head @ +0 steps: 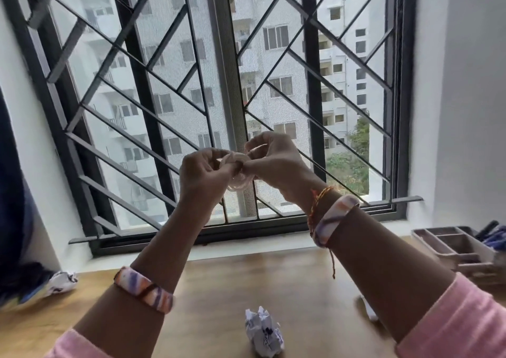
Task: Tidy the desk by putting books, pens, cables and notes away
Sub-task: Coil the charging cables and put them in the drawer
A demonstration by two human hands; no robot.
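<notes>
both hands on the cable coil

nearest us a crumpled note (264, 333) lies on the desk (219, 281). another crumpled paper (61, 281) sits at the far left edge. a compartment tray (451, 244) sits far right. raised above the desk, our left hand (204, 172) and right hand (273, 163) both pinch a coiled whitish cable (238, 172) between them, fingers curled around it, in front of the window grille (191, 83).

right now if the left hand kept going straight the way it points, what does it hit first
The coiled white cable it already holds with the right hand; beyond that, probably the window grille, though depth is unclear.
</notes>
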